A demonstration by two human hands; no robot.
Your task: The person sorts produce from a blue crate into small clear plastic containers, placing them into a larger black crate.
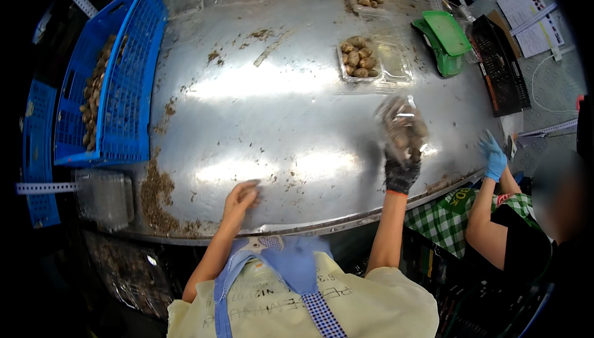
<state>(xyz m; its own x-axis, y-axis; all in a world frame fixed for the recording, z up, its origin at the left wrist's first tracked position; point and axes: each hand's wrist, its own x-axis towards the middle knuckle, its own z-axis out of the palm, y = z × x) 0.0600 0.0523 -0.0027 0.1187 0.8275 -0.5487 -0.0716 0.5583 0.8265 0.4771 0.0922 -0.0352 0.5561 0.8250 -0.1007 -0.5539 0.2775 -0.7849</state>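
Note:
My right hand (401,174), in a black knit glove with an orange cuff, grips a clear plastic punnet (403,129) full of brown, roundish produce. The punnet is raised over the right part of the metal table (266,121) and smeared by motion. My bare left hand (241,200) hovers near the table's front edge, open and holding nothing. Beyond the held punnet, another clear punnet (359,59) of the same produce stands with its lid (394,62) folded open to the right.
A blue crate (133,72) of produce stands at left, beside stacked empty punnets (105,200). Dirt (156,192) litters the table. A green scale (447,33) and black crate (500,65) are at right. A co-worker's blue-gloved hand (493,157) reaches in at right; more filled punnets (368,2) lie farther back.

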